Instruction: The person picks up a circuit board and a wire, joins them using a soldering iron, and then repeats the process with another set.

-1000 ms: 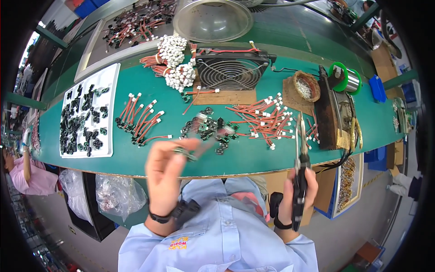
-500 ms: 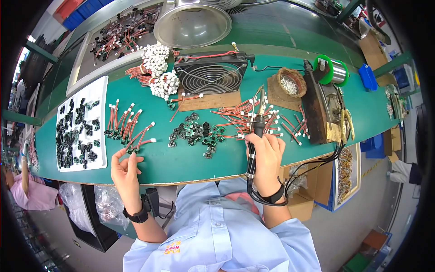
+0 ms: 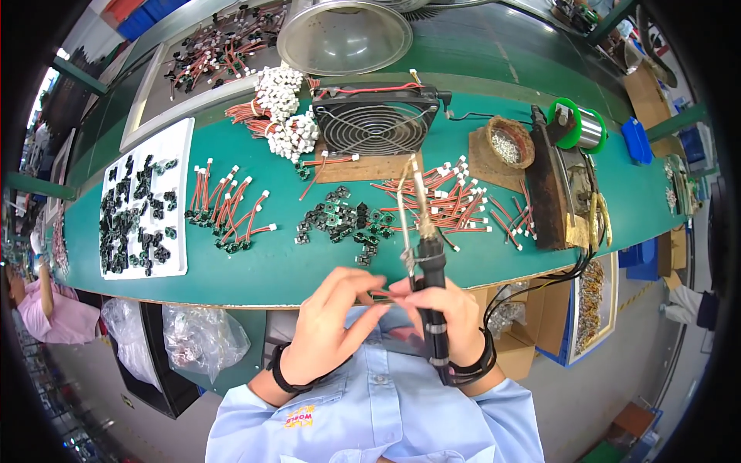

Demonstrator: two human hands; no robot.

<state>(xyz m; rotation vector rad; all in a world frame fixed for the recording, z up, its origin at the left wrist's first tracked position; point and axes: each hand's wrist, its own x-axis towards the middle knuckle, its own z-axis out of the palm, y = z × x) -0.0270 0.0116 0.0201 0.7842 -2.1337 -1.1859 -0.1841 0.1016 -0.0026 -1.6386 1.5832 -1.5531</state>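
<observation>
With a row of wired black parts [image 3: 228,208] lying finished on the green worktop [image 3: 278,266] and loose black parts [image 3: 340,224] and red leads [image 3: 455,201] waiting, the right hand [image 3: 444,312] is clamping a soldering iron [image 3: 426,255] while the left hand [image 3: 336,316] is pinching a small red-wired piece [image 3: 380,294] beside it.

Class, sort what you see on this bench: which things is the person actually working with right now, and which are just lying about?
In use:
- soldering iron in the right hand
- small wired part pinched by the left hand

Lying about:
- cooling fan
- solder spool
- metal bowl
- white tray of black parts
</observation>
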